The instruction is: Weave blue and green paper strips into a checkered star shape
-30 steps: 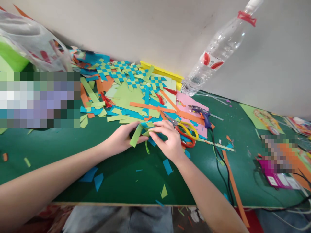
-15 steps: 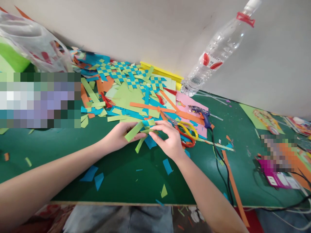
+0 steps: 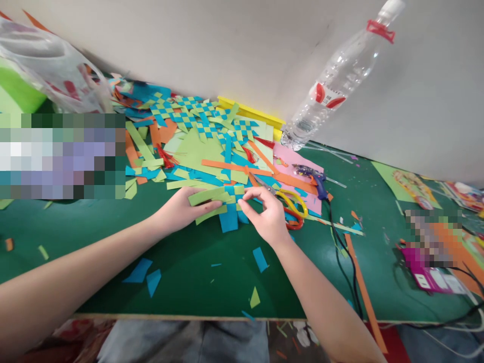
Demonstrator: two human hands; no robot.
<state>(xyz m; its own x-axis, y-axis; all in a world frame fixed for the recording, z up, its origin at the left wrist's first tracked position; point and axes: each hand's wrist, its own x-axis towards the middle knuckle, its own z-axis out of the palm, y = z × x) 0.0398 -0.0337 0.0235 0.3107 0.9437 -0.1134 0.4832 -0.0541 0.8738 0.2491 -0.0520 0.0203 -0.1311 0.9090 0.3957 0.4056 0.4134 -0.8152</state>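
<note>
Green table [image 3: 181, 282], scrap-strewn | pale wall [image 3: 212, 45] behind | hands [image 3: 179, 209] [image 3: 269, 217] holding woven paper [image 3: 229, 217]

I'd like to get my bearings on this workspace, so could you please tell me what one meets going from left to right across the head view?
Plastic bag, left hand, green-and-blue woven paper piece, right hand, purple glue gun, long orange strip, magenta packet.

Head-high view, forward and down

1 btl [image 3: 328, 96], 1 pr scissors [image 3: 269, 187]
</note>
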